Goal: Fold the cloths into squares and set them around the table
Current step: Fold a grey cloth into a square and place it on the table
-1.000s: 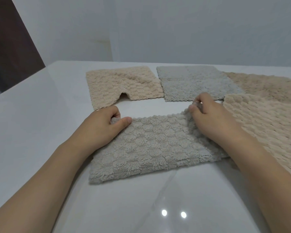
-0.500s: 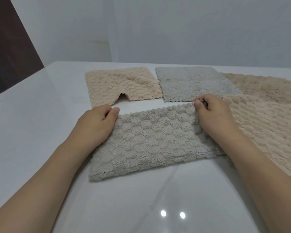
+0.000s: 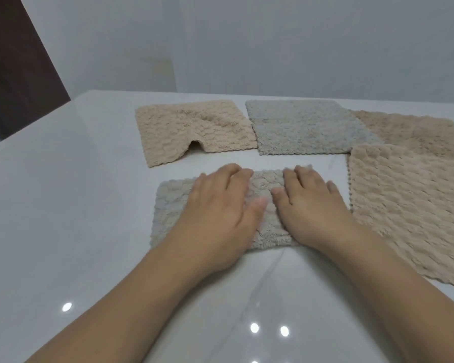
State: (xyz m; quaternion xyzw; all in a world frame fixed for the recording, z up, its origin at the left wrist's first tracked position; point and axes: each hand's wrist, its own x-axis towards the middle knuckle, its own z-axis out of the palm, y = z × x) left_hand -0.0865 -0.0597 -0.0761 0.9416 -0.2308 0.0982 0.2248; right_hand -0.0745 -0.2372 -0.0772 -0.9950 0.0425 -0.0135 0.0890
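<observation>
Pressing flat now, no longer pinching its far corners, both open hands, left hand [image 3: 220, 205] and right hand [image 3: 312, 205], are smoothing the gray cloth [image 3: 173, 203], so this fold looks done.

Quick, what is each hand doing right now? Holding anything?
Left hand: open, fingers flat, pressing on the grey cloth.
Right hand: open, also flat on that cloth, gripping nothing.
</observation>
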